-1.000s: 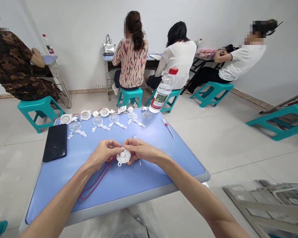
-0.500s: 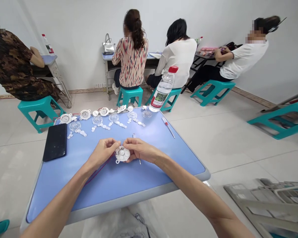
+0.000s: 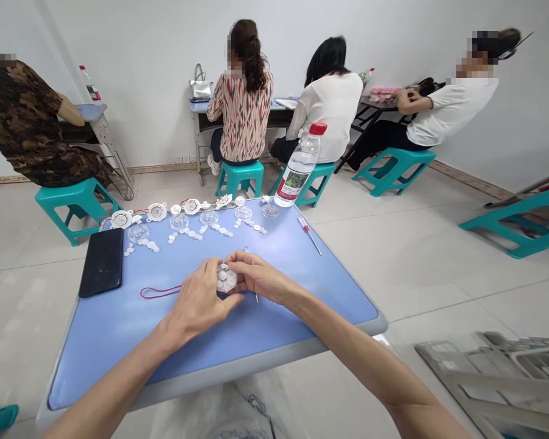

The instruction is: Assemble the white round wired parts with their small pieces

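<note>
2 bare hands (bare forearms)

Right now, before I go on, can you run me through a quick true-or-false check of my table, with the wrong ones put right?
1. The right hand holds the white disc. True.
2. The phone lies on the right side of the table. False: it lies near the left edge.
3. The bottle on the table has a red cap. True.
4. The red wire loops out to the right of both hands. False: its loop shows to the left of the left hand.
5. Several clear discs lie toward the far edge, beyond both hands. True.
</note>
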The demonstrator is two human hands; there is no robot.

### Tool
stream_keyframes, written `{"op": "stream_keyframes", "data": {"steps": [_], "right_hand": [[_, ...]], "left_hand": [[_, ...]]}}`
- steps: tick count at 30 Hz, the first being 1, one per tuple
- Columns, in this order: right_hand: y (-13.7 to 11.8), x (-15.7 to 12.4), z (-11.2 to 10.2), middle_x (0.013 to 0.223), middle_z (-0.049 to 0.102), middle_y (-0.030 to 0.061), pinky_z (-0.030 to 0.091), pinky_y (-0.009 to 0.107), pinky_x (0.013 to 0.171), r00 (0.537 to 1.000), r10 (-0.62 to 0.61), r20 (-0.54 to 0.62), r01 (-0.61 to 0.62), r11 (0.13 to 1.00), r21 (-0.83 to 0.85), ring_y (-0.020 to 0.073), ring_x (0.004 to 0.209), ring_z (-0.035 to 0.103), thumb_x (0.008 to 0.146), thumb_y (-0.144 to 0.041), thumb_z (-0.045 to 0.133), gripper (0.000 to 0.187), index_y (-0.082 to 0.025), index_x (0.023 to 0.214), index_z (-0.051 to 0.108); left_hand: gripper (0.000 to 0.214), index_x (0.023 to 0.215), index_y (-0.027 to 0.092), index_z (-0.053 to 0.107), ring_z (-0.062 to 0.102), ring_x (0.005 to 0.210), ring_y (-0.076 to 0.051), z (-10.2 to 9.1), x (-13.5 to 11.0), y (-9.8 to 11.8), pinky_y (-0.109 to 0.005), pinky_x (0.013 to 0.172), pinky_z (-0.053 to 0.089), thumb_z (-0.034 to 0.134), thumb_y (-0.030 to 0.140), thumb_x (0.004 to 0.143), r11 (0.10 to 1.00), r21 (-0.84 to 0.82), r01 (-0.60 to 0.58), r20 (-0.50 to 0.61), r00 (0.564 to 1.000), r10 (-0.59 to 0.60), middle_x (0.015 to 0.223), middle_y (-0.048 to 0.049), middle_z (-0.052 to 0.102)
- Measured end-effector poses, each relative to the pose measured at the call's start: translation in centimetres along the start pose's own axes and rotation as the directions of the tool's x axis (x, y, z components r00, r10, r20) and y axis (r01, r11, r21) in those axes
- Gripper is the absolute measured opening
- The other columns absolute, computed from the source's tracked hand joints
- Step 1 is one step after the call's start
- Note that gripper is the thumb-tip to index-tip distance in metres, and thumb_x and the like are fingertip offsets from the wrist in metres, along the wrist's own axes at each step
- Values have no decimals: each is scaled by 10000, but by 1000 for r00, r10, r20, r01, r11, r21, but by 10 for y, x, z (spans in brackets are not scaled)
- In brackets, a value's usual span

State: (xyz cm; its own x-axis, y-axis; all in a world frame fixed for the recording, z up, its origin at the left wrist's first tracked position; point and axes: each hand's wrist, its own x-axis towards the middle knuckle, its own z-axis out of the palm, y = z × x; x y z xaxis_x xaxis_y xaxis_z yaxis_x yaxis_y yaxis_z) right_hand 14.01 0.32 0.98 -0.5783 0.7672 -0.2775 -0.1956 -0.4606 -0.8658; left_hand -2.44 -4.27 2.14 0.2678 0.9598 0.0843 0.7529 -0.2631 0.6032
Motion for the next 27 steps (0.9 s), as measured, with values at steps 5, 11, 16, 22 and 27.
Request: {"op": "stream_keyframes", "data": {"steps": [5,11,16,22,27], "right_hand": [[2,0,-2,736,597,-36,471,217,563,1000,6,8,-5,998,-69,93,611,580,756,-421,716,330,-202,895,513],[5,1,-4,729,602,-39,484,239,601,1000,13,-2,-13,995,-102,99,619,587,769,-402,697,301,-211,903,507],[4,0,-3,725,598,-43,477,241,582,1000,13,-7,-14,997,-79,100,603,583,750,-399,705,320,-215,914,501],[-2,-3,2,705,598,-43,465,230,553,1000,31,5,-30,999,-29,104,603,591,709,-369,732,337,-204,874,488],[-3,-4,4,716,606,-36,463,227,557,998,54,30,-54,998,16,102,614,591,684,-365,766,367,-196,848,484]], "left_hand": [[331,1104,176,510,623,896,-260,-1,0,3,-360,738,462,599,320,820,998,68,4,20,1000,-5,1057,-90,604],[333,1099,192,508,639,898,-271,0,-1,5,-366,722,479,612,343,822,994,101,44,7,999,-45,1053,-87,629],[402,1155,199,486,638,973,-290,3,-1,2,-386,762,494,638,334,807,996,67,62,-16,998,-62,1126,-101,625],[551,1256,195,425,613,1070,-267,11,0,-1,-376,838,502,682,321,784,995,-75,68,-66,995,-73,1224,-108,592],[537,1196,195,443,618,1017,-249,13,-3,-7,-356,788,511,719,362,766,991,-123,51,-111,992,-64,1166,-96,591]]}}
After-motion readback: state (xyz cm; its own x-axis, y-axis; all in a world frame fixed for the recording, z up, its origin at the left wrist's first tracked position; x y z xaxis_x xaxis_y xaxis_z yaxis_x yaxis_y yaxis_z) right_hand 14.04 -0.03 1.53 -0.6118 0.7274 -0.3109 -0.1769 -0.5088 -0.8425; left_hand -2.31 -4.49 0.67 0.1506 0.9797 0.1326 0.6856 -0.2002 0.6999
